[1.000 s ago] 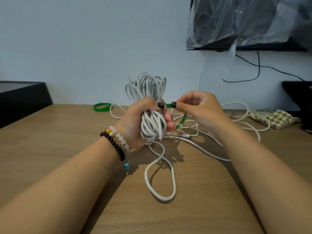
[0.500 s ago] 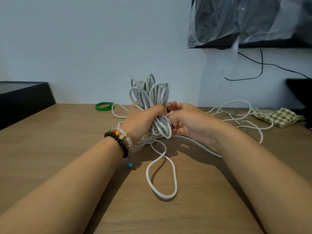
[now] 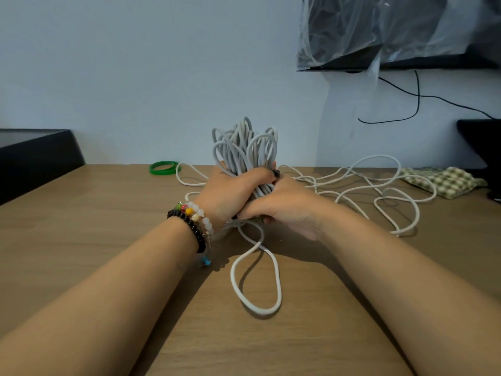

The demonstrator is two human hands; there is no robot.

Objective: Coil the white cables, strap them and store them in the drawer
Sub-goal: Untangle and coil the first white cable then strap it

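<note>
Table (image 3: 81, 267), wooden, is taking up most of the view, with a pale wall behind. Screen (image 3: 406, 31) wrapped in clear plastic is hanging at upper right, a black wire (image 3: 417, 99) trailing below it. Black box (image 3: 35, 156) is sitting at the far left edge. Loose cable (image 3: 379, 191) is sprawling across the right of the table, one loop (image 3: 276, 280) lying toward the camera. Coil (image 3: 244, 147) is standing upright at centre, its loops fanning above the hands. Checked cloth (image 3: 447, 181) is lying far right. Left hand (image 3: 230, 194), beaded bracelets (image 3: 195, 218) at the wrist, is gripping the coil's waist, fingers wrapped round. Right hand (image 3: 287, 207) is pressing against the coil's near side, fingers curled under; what they are holding cannot be told. Green ring (image 3: 163, 168) is lying flat behind, apart from the coil.
</note>
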